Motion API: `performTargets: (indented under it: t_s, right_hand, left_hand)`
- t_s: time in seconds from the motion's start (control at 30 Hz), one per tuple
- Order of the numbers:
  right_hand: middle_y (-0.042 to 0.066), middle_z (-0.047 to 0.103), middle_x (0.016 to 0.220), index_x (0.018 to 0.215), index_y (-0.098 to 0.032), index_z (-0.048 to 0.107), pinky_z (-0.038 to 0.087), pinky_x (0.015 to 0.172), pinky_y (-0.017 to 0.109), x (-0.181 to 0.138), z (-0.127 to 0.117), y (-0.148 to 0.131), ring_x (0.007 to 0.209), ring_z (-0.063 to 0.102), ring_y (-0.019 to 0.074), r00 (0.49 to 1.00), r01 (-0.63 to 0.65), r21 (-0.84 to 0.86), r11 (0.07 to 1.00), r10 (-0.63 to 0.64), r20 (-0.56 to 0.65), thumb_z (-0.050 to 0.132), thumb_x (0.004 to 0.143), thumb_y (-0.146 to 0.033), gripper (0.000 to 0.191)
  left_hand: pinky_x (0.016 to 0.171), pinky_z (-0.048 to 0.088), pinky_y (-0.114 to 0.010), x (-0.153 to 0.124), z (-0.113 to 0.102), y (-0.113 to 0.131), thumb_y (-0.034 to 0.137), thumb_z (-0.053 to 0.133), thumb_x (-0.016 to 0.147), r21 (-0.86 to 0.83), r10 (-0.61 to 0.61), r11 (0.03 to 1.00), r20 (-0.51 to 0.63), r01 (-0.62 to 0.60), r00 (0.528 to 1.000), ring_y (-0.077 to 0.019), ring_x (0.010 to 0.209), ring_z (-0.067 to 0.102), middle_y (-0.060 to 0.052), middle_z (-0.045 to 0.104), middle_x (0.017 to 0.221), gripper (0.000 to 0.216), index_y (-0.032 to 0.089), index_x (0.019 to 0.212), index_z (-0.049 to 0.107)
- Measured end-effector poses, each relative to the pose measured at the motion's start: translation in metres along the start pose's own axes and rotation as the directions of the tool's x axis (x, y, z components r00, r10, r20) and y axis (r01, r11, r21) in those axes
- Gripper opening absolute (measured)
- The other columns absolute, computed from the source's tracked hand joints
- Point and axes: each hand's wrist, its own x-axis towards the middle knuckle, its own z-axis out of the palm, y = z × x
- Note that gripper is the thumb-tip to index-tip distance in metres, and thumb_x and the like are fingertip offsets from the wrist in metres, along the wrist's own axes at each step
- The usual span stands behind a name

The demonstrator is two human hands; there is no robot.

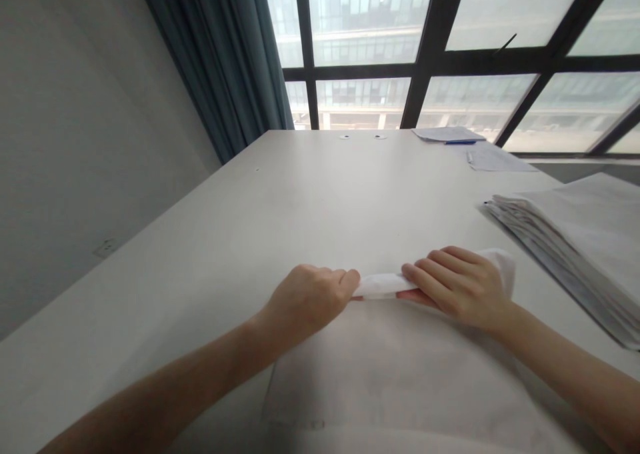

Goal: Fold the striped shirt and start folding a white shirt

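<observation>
A thin white sheet [400, 367], paper or cloth-like, lies flat across the near part of the table. Its far edge is folded or rolled into a narrow band [383, 285] that shows between my hands. My left hand [315, 294] is closed on the left end of this band, thumb toward the right. Over the right part of it, my right hand [457, 284] grips with bent fingers on top; the thumb is partly visible underneath. A loose corner of the sheet sticks up behind the right hand. Whether the sheet has several layers, I cannot tell.
A thick stack of folded white sheets [585, 234] rests on the white table [320, 201] at the right. Loose papers [447, 134] and a blue pen [460, 143] lie at the far right edge. A wall, a blue curtain [220, 54] and windows border the table.
</observation>
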Motion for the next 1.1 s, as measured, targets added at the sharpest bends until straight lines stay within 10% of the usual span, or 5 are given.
performTargets:
  t_s: [1.1]
  right_hand:
    - [-0.002,0.051,0.046,0.056,-0.020,0.053,0.029,0.053,0.027,-0.020,0.004,0.027,0.044,0.045,0.0109,0.974,-0.216,-0.093,0.972,0.221,0.047,0.051,0.094,-0.049,0.047]
  left_hand:
    - [0.050,0.024,-0.025,-0.003,-0.011,-0.040,0.046,0.051,0.095,-0.086,-0.194,0.976,0.093,0.202,0.977,-0.0172,0.059,0.063,0.001,0.065,0.064,0.028,0.024,0.082,0.061]
